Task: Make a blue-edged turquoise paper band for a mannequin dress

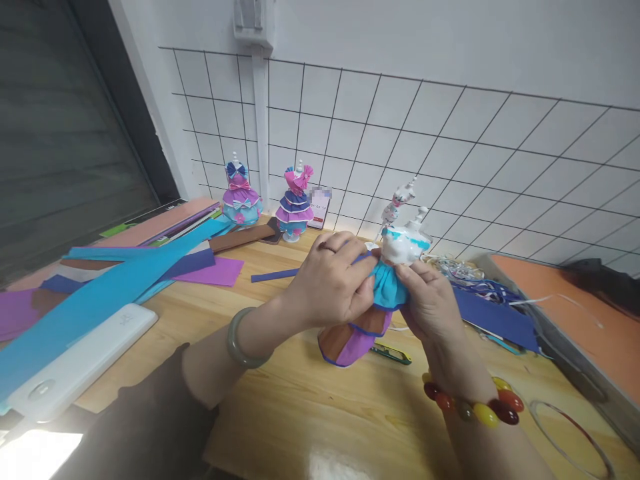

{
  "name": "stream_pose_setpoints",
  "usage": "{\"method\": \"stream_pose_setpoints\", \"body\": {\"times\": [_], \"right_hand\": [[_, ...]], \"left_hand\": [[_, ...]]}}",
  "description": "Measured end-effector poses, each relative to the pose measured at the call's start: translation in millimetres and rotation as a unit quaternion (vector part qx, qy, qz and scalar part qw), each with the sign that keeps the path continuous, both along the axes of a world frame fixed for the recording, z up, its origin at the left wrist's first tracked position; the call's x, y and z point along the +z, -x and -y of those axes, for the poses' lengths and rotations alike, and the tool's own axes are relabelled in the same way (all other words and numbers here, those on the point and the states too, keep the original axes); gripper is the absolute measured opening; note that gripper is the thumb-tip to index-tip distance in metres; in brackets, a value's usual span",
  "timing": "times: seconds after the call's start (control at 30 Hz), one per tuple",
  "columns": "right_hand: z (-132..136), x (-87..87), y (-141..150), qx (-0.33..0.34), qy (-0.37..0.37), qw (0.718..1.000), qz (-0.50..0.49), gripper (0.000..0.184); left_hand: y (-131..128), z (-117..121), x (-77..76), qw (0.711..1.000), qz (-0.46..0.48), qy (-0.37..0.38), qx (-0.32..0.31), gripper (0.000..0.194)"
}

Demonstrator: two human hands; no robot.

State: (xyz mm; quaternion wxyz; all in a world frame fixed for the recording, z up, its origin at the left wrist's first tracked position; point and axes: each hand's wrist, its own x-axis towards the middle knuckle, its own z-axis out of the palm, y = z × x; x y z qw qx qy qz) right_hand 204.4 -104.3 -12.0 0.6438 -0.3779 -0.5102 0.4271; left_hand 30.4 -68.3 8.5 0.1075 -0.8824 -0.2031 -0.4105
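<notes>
Tilted above the table is a small white dress form (404,247) wearing a layered paper skirt (345,340) in turquoise, brown and purple with blue edging. My right hand (433,297) is closed around its waist, the thumb on the turquoise top layer. My left hand (333,277), wearing a ring and a jade bangle, has its fingers curled against the left side of the turquoise layer. A dark blue strip shows by its fingers, but the fingertips are hidden, so what they pinch is unclear. A yellow-green utility knife (393,353) lies on the table beneath the skirt.
Two dressed forms (242,193) stand at the back beside a phone (320,208), with another bare form (400,200) behind my right hand. Coloured paper strips (130,273) and a white device (85,360) lie left. Ribbon scraps (465,277) and an orange board (565,300) are right.
</notes>
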Motion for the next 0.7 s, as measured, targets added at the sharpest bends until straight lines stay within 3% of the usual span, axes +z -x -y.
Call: {"method": "stream_pose_setpoints", "body": {"times": [0.37,0.7], "right_hand": [[-3,-2.4,0,0.028,0.032,0.999,-0.008,0.026],[-5,-3.8,2,0.034,0.074,0.995,0.05,0.037]], "left_hand": [[-2,0,2.3,0.984,0.059,0.153,-0.074,0.034],[-8,-17,-12.9,0.923,0.132,0.343,-0.118,0.025]]}}
